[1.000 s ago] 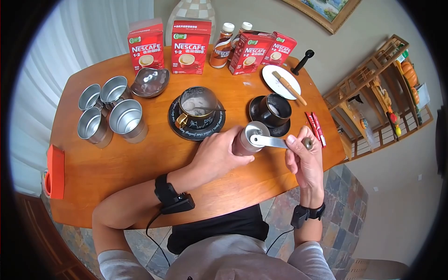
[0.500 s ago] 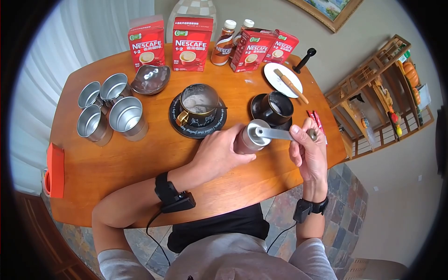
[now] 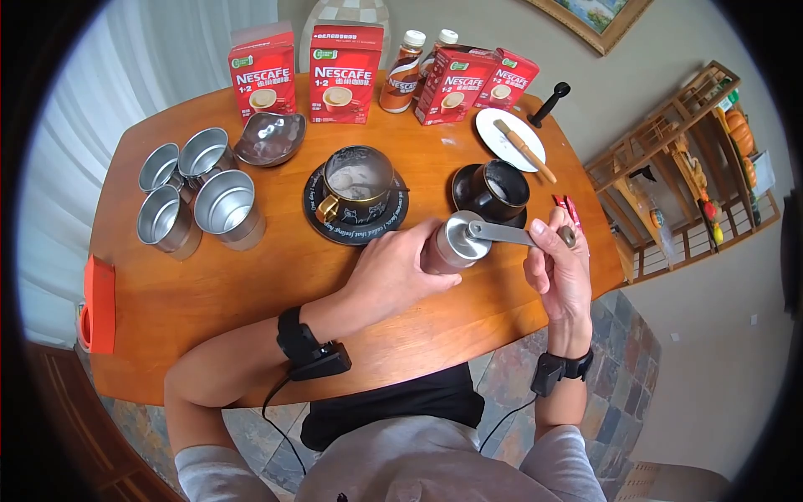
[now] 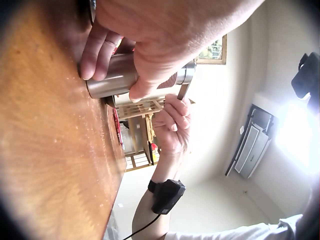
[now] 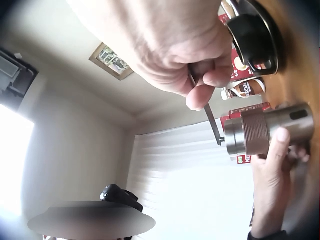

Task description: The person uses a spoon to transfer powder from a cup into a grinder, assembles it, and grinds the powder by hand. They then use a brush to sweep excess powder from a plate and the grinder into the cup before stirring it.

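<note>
My left hand (image 3: 393,272) grips the body of a manual coffee grinder (image 3: 458,243), a metal cylinder with a brown ribbed band (image 5: 255,132). In the left wrist view the base of the grinder is down at the wooden tabletop (image 4: 55,150). My right hand (image 3: 562,272) holds the knob end of the metal crank (image 3: 506,235), thumb laid along it; the fingers partly hide the knob. Just beyond the grinder stands a black cup (image 3: 483,191) on a dark saucer. To its left, a black cup with a gold handle (image 3: 328,209) holds pale powder.
Several metal cups (image 3: 227,209) and a dark shiny bowl (image 3: 272,140) stand at left. Red Nescafe boxes (image 3: 347,79) and bottles (image 3: 401,79) line the back. A brush (image 3: 525,149) lies on a white plate (image 3: 493,134); red sachets (image 3: 571,211) are near the right edge.
The right hand and crank end have shifted slightly right and away from the body. The grinder's top has moved a little the same way, with the left hand still round its body.
</note>
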### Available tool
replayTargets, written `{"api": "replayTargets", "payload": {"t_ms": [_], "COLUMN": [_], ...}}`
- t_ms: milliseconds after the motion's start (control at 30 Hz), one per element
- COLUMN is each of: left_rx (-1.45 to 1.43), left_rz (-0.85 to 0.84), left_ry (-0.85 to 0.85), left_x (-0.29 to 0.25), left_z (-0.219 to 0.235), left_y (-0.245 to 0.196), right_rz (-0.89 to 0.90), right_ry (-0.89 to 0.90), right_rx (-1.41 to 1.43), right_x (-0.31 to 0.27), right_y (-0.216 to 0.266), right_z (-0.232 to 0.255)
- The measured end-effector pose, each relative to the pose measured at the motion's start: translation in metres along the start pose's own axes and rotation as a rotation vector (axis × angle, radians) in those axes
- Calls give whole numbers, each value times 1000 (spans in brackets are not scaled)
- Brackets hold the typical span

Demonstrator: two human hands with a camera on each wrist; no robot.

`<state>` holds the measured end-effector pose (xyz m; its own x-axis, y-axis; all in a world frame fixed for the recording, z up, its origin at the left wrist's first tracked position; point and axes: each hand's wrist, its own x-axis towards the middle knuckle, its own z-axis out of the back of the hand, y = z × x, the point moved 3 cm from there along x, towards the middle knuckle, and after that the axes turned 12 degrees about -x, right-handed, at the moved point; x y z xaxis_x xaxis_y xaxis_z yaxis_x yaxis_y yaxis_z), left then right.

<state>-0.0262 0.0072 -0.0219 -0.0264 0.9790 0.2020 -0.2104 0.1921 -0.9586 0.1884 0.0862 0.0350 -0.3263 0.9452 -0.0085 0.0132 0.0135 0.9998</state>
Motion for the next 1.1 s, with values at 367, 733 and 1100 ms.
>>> {"api": "replayTargets", "payload": {"t_ms": [367,733,1100], "left_rx": [-6,15,-9], "left_rz": [3,-1,5], "left_ry": [11,1,12], "left_x": [0,0,1], "left_z": [0,0,0], "left_y": [0,0,-1], "right_rz": [4,-76,-82], "right_ry": [35,356,436], "right_rx": [-244,-508,-526], "right_x": [4,60,69], "right_y": [4,22,24], "right_z": [8,16,8]}}
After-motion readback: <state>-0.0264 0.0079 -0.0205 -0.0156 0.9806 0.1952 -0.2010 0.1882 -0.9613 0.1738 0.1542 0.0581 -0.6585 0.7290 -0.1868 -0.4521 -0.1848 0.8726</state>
